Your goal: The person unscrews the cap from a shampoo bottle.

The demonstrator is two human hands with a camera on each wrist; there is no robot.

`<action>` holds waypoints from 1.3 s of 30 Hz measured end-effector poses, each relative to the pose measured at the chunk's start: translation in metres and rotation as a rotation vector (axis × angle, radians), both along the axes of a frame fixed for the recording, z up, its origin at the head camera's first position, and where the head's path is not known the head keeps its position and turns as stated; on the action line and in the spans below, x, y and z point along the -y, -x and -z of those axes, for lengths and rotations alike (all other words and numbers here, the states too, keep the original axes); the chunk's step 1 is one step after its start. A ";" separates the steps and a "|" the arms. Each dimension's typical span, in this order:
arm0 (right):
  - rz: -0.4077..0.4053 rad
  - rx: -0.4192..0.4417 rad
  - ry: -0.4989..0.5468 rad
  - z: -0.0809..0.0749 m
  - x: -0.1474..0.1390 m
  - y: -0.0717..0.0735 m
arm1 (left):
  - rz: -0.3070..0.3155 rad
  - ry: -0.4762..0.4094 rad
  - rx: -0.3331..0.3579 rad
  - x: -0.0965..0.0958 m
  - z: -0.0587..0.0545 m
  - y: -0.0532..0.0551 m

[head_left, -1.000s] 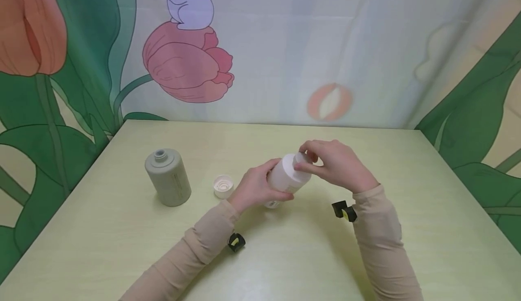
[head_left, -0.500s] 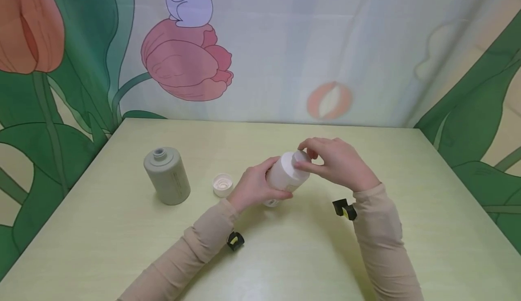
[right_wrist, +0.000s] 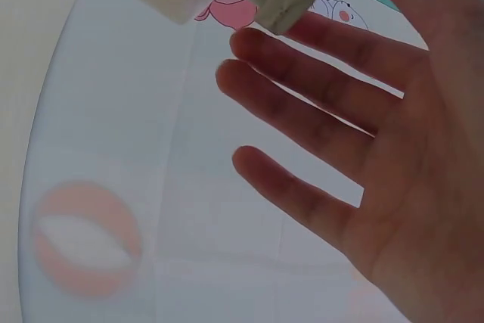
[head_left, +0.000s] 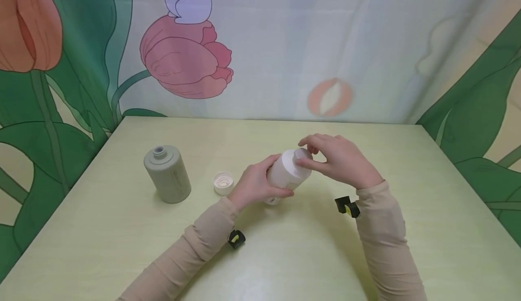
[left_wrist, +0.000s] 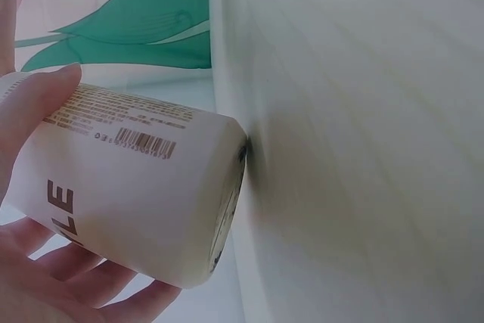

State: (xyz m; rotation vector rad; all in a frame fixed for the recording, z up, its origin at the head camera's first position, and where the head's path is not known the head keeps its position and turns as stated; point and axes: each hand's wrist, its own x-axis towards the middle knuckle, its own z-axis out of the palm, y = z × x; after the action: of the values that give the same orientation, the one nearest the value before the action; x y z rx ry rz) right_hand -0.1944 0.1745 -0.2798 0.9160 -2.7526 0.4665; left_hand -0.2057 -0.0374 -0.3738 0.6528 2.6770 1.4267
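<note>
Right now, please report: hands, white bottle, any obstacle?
Left hand grips white bottle, tilted. Right hand at its cap, grip unclear. No obstacle seen; grey bottle, loose lid aside.

We see a pale yellow-green table (head_left: 285, 256) with a faint streaky grain, its straight far edge running across the view and its two sides spreading wider toward us. On its left part we find a grey-green bottle (head_left: 168, 176) standing upright with its narrow neck uncovered, and just to the right of it a small white cap (head_left: 223, 183) lying with its ringed inside facing up. Near the middle, a tilted white bottle (head_left: 285, 172) meets the surface at its base edge.
</note>
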 end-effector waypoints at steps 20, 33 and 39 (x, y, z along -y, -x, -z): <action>-0.047 0.082 0.045 -0.004 -0.002 -0.001 | 0.013 0.000 0.027 -0.001 -0.003 -0.002; -0.096 0.063 0.039 -0.004 -0.003 -0.001 | -0.003 0.003 0.033 -0.001 -0.001 -0.001; -0.030 0.069 0.030 -0.004 -0.004 -0.002 | -0.002 0.000 0.038 0.000 -0.001 -0.003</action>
State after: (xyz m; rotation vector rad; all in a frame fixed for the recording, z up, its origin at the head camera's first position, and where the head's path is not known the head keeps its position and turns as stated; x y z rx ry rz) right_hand -0.1919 0.1783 -0.2760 0.9524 -2.7887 0.5533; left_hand -0.2030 -0.0369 -0.3725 0.6162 2.6499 1.4243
